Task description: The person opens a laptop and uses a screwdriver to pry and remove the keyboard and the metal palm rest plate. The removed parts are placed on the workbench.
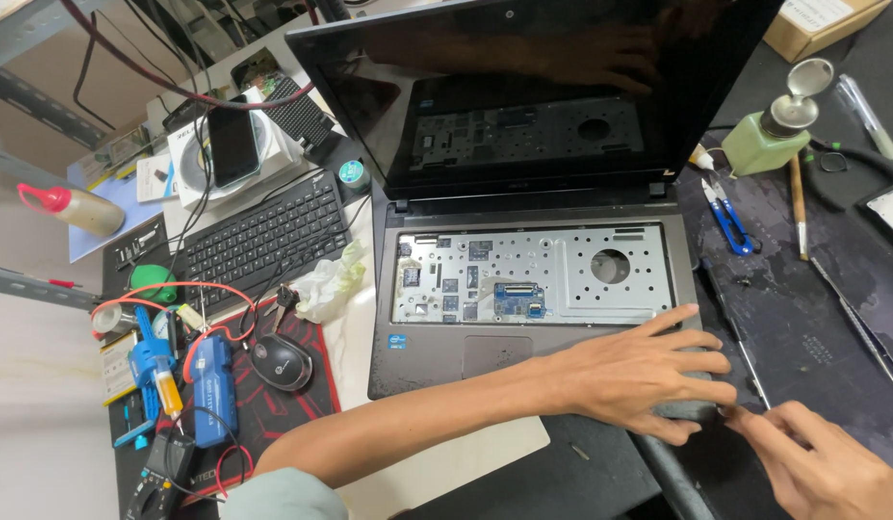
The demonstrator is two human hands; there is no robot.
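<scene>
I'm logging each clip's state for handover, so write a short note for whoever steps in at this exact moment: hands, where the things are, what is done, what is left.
Left hand: crosses over, spread flat on the front right corner of the open grey laptop, holding nothing.
Right hand: at the lower right, fingertips beside that corner on the dark work mat; whether it pinches anything is unclear.
Done: the laptop's keyboard is out, leaving the perforated metal tray and small blue circuit board exposed.
Left: palm-rest cover is in place; screen is up and dark.
Nearby: blue-handled snips, thin metal tools, green pump bottle.
</scene>
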